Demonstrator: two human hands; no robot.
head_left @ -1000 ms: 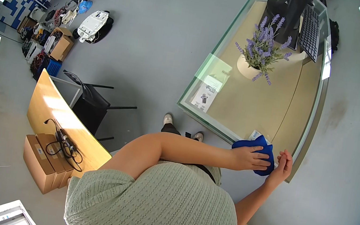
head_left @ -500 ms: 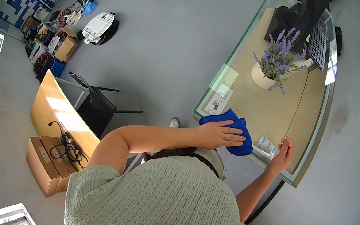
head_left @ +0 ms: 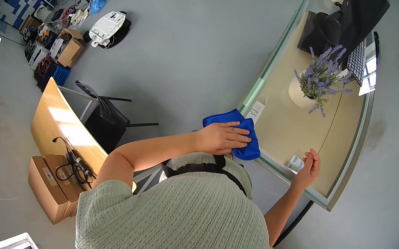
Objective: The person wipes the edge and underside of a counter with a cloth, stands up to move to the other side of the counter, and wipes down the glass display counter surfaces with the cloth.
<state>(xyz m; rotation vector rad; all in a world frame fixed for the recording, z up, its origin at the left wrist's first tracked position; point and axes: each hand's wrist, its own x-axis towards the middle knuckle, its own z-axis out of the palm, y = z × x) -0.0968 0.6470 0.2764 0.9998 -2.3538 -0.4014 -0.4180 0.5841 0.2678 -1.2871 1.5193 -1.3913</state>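
My left hand [head_left: 225, 137] lies with its fingers over a folded blue cloth [head_left: 247, 147] at the near left corner of the desk, and the cloth bulges out past the desk edge. Much of the cloth's middle is covered by the hand. My right hand [head_left: 311, 167] is held over the near side of the desk, fingers loosely bent and a little apart, with nothing visible in it. A small white packet [head_left: 296, 163] lies just left of that hand. Beyond the cloth, a printed white card [head_left: 255, 110] lies by the left edge of the desk [head_left: 282, 133].
A white pot of lavender [head_left: 301, 93] stands farther back on the desk, before a black monitor [head_left: 361, 22] and a keyboard [head_left: 357, 61]. Leftward are a black chair [head_left: 107, 122], a wooden table [head_left: 61, 112] with cables and cardboard boxes [head_left: 49, 186].
My left hand and the blue cloth have shifted left, toward and past the desk's left edge. The view has turned slightly; my right hand stays nearly in place.
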